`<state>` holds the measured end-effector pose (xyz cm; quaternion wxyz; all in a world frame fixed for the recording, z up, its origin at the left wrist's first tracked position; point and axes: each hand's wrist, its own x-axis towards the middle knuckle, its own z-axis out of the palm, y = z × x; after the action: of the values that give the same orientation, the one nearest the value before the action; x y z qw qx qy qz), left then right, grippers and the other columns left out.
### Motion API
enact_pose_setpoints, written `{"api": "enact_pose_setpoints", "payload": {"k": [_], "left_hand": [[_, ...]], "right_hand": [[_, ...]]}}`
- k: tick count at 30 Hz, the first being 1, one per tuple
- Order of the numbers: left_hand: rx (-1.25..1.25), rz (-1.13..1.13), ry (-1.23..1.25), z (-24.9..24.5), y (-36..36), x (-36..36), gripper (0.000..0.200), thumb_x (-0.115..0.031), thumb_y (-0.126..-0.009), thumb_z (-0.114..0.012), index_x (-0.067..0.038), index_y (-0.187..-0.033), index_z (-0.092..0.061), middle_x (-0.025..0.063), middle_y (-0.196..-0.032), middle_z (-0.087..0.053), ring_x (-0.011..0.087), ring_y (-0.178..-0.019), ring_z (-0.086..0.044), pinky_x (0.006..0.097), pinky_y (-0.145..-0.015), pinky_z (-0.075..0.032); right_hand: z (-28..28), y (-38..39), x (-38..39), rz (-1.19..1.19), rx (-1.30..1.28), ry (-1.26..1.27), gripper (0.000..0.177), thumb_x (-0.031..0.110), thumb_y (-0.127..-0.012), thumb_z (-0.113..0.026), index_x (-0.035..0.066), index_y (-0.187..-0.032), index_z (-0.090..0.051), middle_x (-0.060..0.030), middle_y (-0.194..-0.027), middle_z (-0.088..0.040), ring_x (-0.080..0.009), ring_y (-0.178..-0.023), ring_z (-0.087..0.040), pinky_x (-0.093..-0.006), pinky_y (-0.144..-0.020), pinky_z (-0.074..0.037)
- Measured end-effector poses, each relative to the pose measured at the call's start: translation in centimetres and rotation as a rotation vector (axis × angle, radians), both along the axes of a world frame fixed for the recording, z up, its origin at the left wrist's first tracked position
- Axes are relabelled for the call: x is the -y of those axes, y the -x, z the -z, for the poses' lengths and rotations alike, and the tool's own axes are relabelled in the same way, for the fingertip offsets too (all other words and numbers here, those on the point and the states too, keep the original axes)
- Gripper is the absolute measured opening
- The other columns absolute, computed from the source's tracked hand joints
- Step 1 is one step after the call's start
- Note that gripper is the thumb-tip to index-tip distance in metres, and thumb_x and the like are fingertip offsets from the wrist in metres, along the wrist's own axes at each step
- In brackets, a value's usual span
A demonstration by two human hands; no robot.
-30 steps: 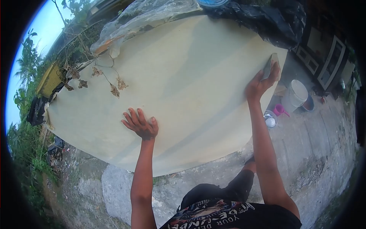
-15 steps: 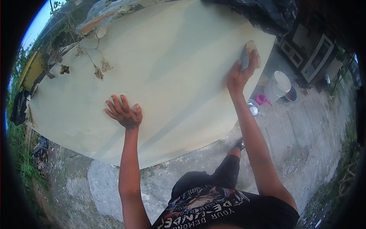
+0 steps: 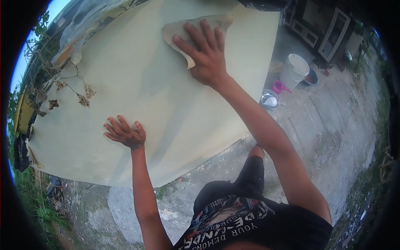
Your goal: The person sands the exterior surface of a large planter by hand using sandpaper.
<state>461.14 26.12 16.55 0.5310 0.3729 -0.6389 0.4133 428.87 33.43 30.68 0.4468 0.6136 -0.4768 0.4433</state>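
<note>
Flat under the spread fingers of the right hand (image 3: pixel 208 56), a thin, pale, curling sheet (image 3: pixel 179 31) is being pressed onto the broad cream-coloured panel (image 3: pixel 112 75). Nearer the body, the panel is being touched by the left hand (image 3: pixel 127 133), open and holding nothing. Beyond that hand, brown withered leaves (image 3: pixel 83 100) are being held up by thin stems.

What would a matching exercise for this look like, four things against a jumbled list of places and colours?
Column one:
1. Left hand
2. Right hand
3. Scoop with a handle
4. Bucket

Column two:
A. White
B. On a thin sheet
C. Pink
D. On the bare pale panel

Pairs: 1-D, 2-B, 3-C, 4-A
</note>
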Motion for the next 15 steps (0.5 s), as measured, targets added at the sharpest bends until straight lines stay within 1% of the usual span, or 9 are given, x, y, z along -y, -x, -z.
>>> {"api": "enact_pose_setpoints", "payload": {"k": [2,4,5,7,9,10,12,14,15], "left_hand": [[-0.005,-0.008,-0.005,0.1,0.3,0.0,0.059,-0.043,-0.101,-0.038,-0.008,-0.149,-0.039,0.0207,-0.158,-0.031,0.0430,-0.149,-0.018,0.0616,-0.119,-0.008],[-0.007,-0.009,-0.012,0.1,0.0,-0.1,0.059,-0.042,-0.100,-0.038,-0.008,-0.149,-0.039,0.0204,-0.158,-0.031,0.0433,-0.149,-0.018,0.0619,-0.119,-0.008],[-0.017,-0.006,-0.009,0.0,0.1,-0.1,0.059,-0.042,-0.100,-0.038,-0.009,-0.149,-0.039,0.0202,-0.158,-0.031,0.0437,-0.149,-0.020,0.0629,-0.118,-0.008],[-0.012,-0.028,-0.001,0.0,0.1,0.0,0.060,-0.042,-0.101,-0.038,-0.007,-0.149,-0.039,0.0211,-0.158,-0.031,0.0443,-0.149,-0.020,0.0629,-0.118,-0.008],[-0.003,-0.017,-0.013,0.0,0.0,-0.3,0.060,-0.041,-0.101,-0.037,-0.005,-0.149,-0.038,0.0221,-0.157,-0.031,0.0452,-0.148,-0.021,0.0636,-0.117,-0.009],[-0.026,-0.043,-0.006,-0.1,-0.1,-0.2,0.060,-0.041,-0.101,-0.037,-0.005,-0.149,-0.038,0.0221,-0.157,-0.031,0.0452,-0.148,-0.021,0.0636,-0.117,-0.009],[-0.007,-0.008,-0.013,0.1,-0.2,-0.2,0.059,-0.041,-0.101,-0.037,-0.006,-0.149,-0.038,0.0217,-0.157,-0.032,0.0452,-0.148,-0.022,0.0641,-0.117,-0.009],[-0.040,-0.014,-0.024,0.4,-0.3,-0.4,0.059,-0.042,-0.101,-0.037,-0.008,-0.149,-0.039,0.0202,-0.157,-0.032,0.0443,-0.148,-0.022,0.0646,-0.117,-0.010],[-0.035,-0.011,-0.033,0.6,-0.4,-0.3,0.059,-0.042,-0.100,-0.038,-0.009,-0.149,-0.039,0.0193,-0.157,-0.032,0.0437,-0.148,-0.023,0.0647,-0.117,-0.010]], "right_hand": [[-0.9,5.5,-0.6,-0.021,0.243,0.182,0.055,0.012,-0.090,-0.054,0.028,-0.142,-0.053,-0.0077,-0.156,-0.038,-0.0362,-0.149,-0.025,-0.0545,-0.118,-0.013],[1.4,9.8,-0.6,-0.045,0.466,0.329,0.050,0.015,-0.096,-0.051,0.014,-0.146,-0.047,-0.0146,-0.157,-0.036,-0.0395,-0.147,-0.024,-0.0543,-0.117,-0.015],[3.5,10.9,-0.9,-0.103,0.648,0.342,0.052,0.017,-0.100,-0.046,0.001,-0.149,-0.037,-0.0202,-0.156,-0.033,-0.0401,-0.147,-0.024,-0.0524,-0.118,-0.016],[9.8,10.9,-0.9,-0.192,1.024,0.366,0.058,0.019,-0.104,-0.039,-0.003,-0.154,-0.019,-0.0242,-0.157,-0.025,-0.0384,-0.148,-0.022,-0.0460,-0.121,-0.018],[16.7,9.4,-0.8,-0.088,1.204,0.281,0.059,0.019,-0.105,-0.034,-0.006,-0.153,-0.013,-0.0239,-0.160,-0.016,-0.0360,-0.150,-0.019,-0.0433,-0.123,-0.017],[17.0,7.1,-1.6,-0.149,1.284,0.256,0.058,0.018,-0.105,-0.032,-0.006,-0.154,-0.012,-0.0242,-0.160,-0.017,-0.0360,-0.150,-0.019,-0.0434,-0.123,-0.018],[16.6,6.0,-1.0,-0.146,1.224,0.226,0.058,0.015,-0.105,-0.031,-0.006,-0.154,-0.012,-0.0249,-0.160,-0.018,-0.0362,-0.151,-0.015,-0.0444,-0.123,-0.015],[12.0,3.6,-0.1,-0.133,0.956,0.267,0.058,0.014,-0.104,-0.031,-0.006,-0.154,-0.010,-0.0232,-0.161,-0.019,-0.0366,-0.152,-0.011,-0.0488,-0.122,-0.010],[8.4,1.5,-0.1,-0.179,0.873,0.251,0.057,0.013,-0.103,-0.032,-0.002,-0.155,-0.015,-0.0213,-0.162,-0.019,-0.0367,-0.152,-0.009,-0.0516,-0.121,-0.007]]}}
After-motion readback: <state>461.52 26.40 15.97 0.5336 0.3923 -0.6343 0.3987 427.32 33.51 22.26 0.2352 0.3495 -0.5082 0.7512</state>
